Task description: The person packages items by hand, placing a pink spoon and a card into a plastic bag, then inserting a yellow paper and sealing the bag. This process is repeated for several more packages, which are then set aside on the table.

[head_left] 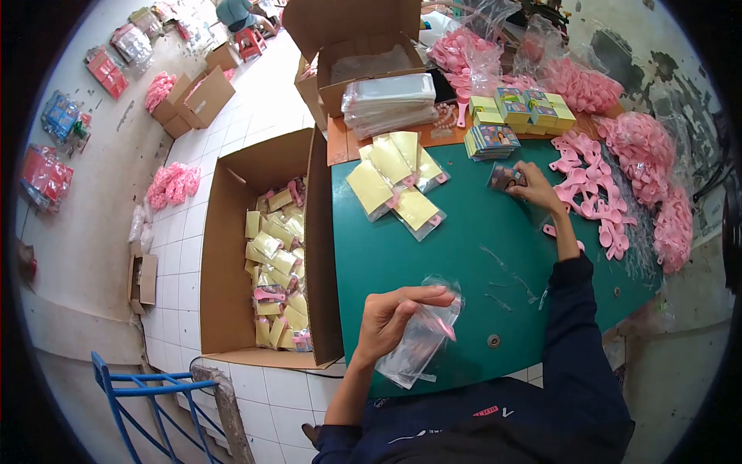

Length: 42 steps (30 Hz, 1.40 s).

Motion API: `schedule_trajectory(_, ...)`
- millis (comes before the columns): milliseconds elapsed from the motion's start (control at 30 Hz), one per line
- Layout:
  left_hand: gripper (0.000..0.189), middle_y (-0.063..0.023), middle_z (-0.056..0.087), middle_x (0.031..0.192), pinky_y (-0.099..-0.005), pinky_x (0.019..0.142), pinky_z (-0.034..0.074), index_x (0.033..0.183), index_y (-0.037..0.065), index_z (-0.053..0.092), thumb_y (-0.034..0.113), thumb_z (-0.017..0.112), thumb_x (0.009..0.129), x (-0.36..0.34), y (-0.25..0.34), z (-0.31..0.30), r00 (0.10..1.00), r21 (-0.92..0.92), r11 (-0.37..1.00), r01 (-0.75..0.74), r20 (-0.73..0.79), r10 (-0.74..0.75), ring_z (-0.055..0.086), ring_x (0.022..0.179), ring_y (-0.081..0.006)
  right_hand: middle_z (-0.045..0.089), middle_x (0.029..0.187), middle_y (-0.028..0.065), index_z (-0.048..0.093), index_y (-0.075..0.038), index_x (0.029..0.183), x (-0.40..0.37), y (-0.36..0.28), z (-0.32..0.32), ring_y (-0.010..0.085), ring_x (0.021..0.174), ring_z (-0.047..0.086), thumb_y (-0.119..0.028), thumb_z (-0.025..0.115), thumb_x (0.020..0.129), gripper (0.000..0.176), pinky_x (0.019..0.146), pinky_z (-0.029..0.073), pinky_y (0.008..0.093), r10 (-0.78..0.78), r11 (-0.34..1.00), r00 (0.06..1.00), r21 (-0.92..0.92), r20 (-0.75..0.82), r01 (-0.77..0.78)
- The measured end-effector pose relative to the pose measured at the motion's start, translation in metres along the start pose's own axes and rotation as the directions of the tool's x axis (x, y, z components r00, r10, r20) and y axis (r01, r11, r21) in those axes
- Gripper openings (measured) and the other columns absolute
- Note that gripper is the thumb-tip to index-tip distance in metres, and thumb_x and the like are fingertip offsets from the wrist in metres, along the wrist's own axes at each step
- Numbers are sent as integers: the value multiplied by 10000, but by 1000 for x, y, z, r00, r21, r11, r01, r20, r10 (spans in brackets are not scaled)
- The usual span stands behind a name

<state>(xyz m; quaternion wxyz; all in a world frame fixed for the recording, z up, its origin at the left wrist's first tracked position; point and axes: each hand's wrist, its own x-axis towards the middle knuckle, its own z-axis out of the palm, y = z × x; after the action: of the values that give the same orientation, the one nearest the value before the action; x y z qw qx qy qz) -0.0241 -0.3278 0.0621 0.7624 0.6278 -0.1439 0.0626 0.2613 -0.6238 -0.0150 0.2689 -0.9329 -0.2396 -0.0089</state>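
Observation:
My left hand (398, 315) is closed on a clear plastic bag (413, 352) near the front edge of the green table (479, 309); a pink piece (446, 328) shows in the bag. Farther off, my right hand (535, 188) grips a small printed card (504, 178), just in front of a stack of cards (491, 141). To its right lie loose pink spoons (591, 185). Several packed bags with yellow cards (393, 166) lie at the table's back left.
Left of the table stands an open cardboard box (232, 255) holding yellow-card packets (278, 271). Clear bags (389, 100) are stacked behind. Bagged pink spoons (641, 155) line the right side. A blue metal frame (147, 379) is at lower left; a seated person (236, 14) is far off.

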Motion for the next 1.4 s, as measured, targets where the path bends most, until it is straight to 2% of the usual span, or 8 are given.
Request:
schedule_trajectory(100, 471, -179, 676, 920, -309, 730, 529, 1032, -62, 620, 356, 415, 965, -1, 0, -6, 999, 61, 998, 17, -28, -15, 668, 830, -215, 633, 909, 83, 571, -60, 1059, -25, -75, -17, 154, 785, 598, -67, 648, 758, 310, 627, 481, 290, -99, 873, 985, 488, 141, 18)
schedule_trajectory(167, 374, -122, 683, 903, -276, 741, 520, 1041, -39, 629, 273, 435, 970, -5, -7, -13, 992, 104, 988, 111, -71, -104, 657, 856, -165, 652, 901, 54, 571, -55, 1073, -54, -151, -43, 101, 735, 616, 6, 636, 761, 324, 526, 474, 243, -191, 836, 972, 542, 137, 88)
schedule_trajectory(233, 321, -85, 683, 879, -256, 739, 515, 1041, -24, 636, 228, 448, 972, -6, -10, -12, 981, 109, 978, 177, -97, -166, 649, 846, -130, 656, 939, 50, 582, -57, 1083, -81, -200, -65, 98, 780, 623, -7, 647, 774, 319, 541, 483, 241, -143, 795, 980, 607, 139, 30)
schedule_trajectory(333, 304, -66, 677, 842, -244, 718, 512, 1028, -18, 642, 215, 456, 970, -2, -9, -4, 973, 77, 975, 208, -118, -198, 639, 779, -106, 660, 962, 48, 601, -65, 1075, -96, -230, -86, 115, 793, 635, 13, 641, 778, 309, 548, 491, 253, -322, 836, 946, 475, 18, 276)
schedule_trajectory(533, 283, -66, 675, 811, -241, 693, 511, 1005, -34, 637, 195, 477, 959, -4, -7, 2, 965, 127, 961, 245, -129, -229, 624, 723, -92, 656, 983, 65, 612, -79, 1048, -100, -239, -91, 169, 801, 649, 22, 632, 777, 290, 577, 497, 272, -393, 827, 918, 419, -44, 374)
schedule_trajectory(767, 231, -100, 653, 712, -257, 608, 493, 949, -12, 639, 190, 529, 929, -3, 1, 6, 949, 344, 887, 308, -43, -313, 614, 633, -100, 610, 830, 82, 603, -96, 1017, -100, -238, -85, 257, 745, 615, -14, 620, 773, 258, 637, 494, 341, -563, 815, 786, 330, 254, 477)
schedule_trajectory(867, 222, -109, 636, 666, -263, 573, 479, 924, -3, 639, 198, 543, 918, -2, 4, 10, 950, 391, 873, 289, -6, -312, 601, 576, -134, 590, 801, 80, 603, -103, 1016, -99, -238, -87, 257, 736, 604, -36, 618, 777, 248, 630, 485, 343, -620, 780, 754, 274, 217, 563)
schedule_trajectory(1400, 245, -92, 603, 638, -307, 519, 420, 817, 26, 646, 252, 580, 884, 1, 4, 0, 949, 491, 858, 150, 173, -265, 523, 512, -196, 618, 874, 85, 612, -86, 1042, -102, -229, -85, 241, 763, 624, -4, 612, 779, 275, 650, 495, 337, -547, 798, 799, 441, 248, 410)
